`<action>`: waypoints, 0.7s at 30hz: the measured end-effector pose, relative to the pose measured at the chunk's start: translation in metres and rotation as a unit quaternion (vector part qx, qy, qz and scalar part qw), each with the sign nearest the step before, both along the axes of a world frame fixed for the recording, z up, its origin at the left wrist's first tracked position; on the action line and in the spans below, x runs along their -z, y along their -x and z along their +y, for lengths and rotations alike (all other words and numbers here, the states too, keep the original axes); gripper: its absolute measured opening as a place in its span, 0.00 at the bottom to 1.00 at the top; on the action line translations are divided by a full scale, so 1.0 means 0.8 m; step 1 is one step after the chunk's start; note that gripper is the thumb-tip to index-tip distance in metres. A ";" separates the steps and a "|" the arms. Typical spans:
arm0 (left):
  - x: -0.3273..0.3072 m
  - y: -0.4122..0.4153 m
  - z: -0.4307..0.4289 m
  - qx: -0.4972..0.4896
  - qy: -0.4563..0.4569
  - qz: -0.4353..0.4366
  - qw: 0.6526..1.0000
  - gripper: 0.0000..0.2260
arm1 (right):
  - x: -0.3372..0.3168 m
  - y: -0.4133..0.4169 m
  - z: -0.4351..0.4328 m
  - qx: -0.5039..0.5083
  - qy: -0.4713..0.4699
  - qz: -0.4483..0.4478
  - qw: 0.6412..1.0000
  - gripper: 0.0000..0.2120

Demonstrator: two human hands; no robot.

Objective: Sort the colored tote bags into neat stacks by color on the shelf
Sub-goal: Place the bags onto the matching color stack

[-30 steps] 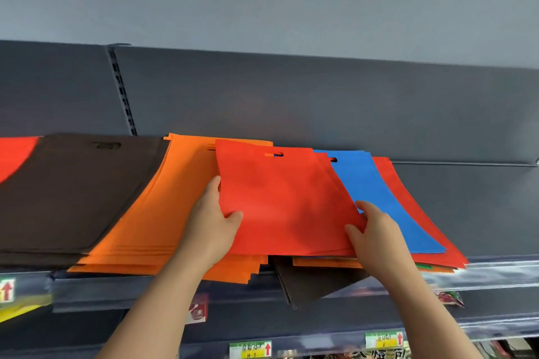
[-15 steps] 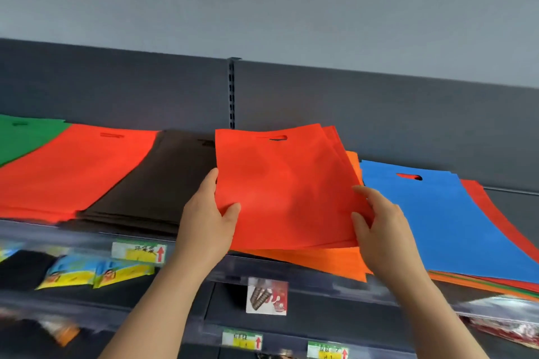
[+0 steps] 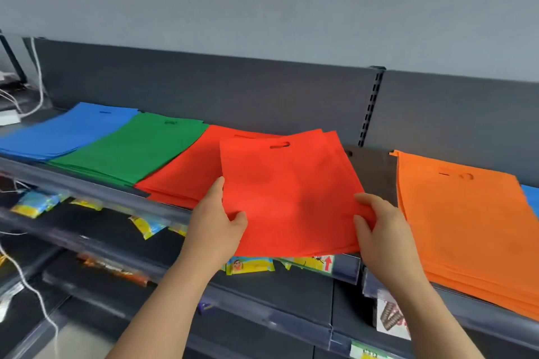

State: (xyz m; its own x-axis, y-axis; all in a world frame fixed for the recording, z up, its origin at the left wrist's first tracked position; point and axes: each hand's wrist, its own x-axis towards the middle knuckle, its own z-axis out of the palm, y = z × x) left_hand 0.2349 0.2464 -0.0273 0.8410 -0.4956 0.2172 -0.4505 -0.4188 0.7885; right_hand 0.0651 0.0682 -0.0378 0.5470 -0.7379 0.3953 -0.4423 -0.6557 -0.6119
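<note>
So, left to right on the shelf [image 3: 87, 187]: blue stack [image 3: 67, 131], green stack [image 3: 137, 148], red stack [image 3: 183, 178], each lapping the next, apparently sorted. The left hand [image 3: 215, 227] grasps the lower left edge of the red bundle [image 3: 291, 198], thumb on top. The right hand [image 3: 382, 236] has its fingers clamped on the lower right edge. The two-sided hold likely keeps the floppy bags flat and squared. The bundle sits partly over the red stack, front edge past the shelf lip; contact unclear. Probably mid-placement onto the matching color. Behind it is a brown stack [image 3: 373, 172], mostly hidden, then an orange stack [image 3: 466, 227] and a blue bag [image 3: 531, 195] at far right, likely unsorted.
</note>
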 end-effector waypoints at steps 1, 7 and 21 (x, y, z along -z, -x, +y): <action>0.001 -0.013 0.007 -0.005 0.000 0.002 1.000 0.32 | -0.001 -0.014 0.005 -0.002 -0.004 0.002 1.000 0.17; 0.014 -0.090 0.025 -0.033 -0.007 0.023 0.999 0.31 | -0.003 -0.090 0.018 -0.022 -0.002 0.012 1.000 0.17; 0.025 -0.234 -0.005 -0.030 -0.050 0.009 0.998 0.29 | 0.010 -0.212 0.013 -0.027 -0.022 0.072 0.997 0.18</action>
